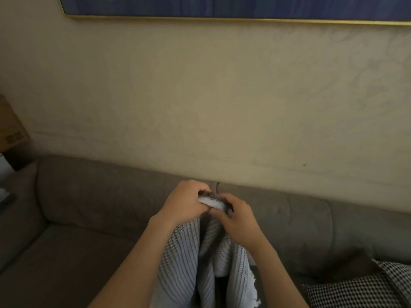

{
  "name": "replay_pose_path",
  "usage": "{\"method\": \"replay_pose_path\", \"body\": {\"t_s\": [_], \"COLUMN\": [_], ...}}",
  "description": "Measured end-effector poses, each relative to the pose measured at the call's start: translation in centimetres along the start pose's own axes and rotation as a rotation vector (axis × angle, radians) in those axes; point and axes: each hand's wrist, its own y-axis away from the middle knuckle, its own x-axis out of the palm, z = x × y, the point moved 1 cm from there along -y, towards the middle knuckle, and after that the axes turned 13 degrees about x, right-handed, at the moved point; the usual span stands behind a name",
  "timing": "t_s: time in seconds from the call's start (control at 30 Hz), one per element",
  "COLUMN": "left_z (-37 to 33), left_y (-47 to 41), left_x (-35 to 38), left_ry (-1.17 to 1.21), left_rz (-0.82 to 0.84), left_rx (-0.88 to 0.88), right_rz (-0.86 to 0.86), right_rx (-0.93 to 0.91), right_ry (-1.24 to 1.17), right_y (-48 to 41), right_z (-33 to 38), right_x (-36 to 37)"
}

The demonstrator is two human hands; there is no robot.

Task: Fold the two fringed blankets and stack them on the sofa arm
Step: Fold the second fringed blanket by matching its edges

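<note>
A pale grey-white striped blanket [191, 263] with a fringe at its lower right hangs in folds in front of me, above the sofa seat. My left hand [182, 203] and my right hand [238, 221] are close together at its top edge, and both grip the bunched edge between fingers and thumb. A second blanket in a black-and-white check [355, 287] lies crumpled on the seat at the lower right. The brown sofa arm [17, 210] is at the far left.
The brown sofa back [111, 192] runs along a beige wall. A framed blue picture [222, 5] hangs above. A cardboard box [11, 130] and dim objects stand beyond the sofa arm at the left edge.
</note>
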Motion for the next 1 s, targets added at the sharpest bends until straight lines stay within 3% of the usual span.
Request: {"method": "replay_pose_path", "body": {"t_s": [0.07, 0.27, 0.37, 0.57, 0.77, 1.0], "left_z": [0.6, 1.9, 2.2, 3.5, 3.7, 3.0], "left_y": [0.4, 1.8, 2.3, 3.2, 3.6, 3.5], "left_x": [0.4, 0.8, 0.4, 0.8, 1.7, 3.2], "left_ry": [-0.076, -0.262, -0.282, -0.189, -0.027, -0.006], "left_rz": [0.009, -0.007, -0.011, -0.050, -0.175, -0.081], "left_rx": [-0.024, -0.056, -0.041, -0.015, 0.004, 0.046], "right_rz": [-0.091, 0.019, -0.044, -0.256, -0.256, -0.232], "right_rx": [-0.004, 0.025, 0.073, 0.131, 0.219, 0.202], "right_ry": [0.061, 0.160, 0.134, 0.096, -0.034, -0.044], "right_y": [-0.2, -0.7, -0.9, -0.7, -0.8, -0.9], "right_z": [0.0, 0.7, 0.7, 0.8, 0.2, 0.6], "right_x": [0.0, -0.8, -1.3, -1.5, -1.8, -1.5]}}
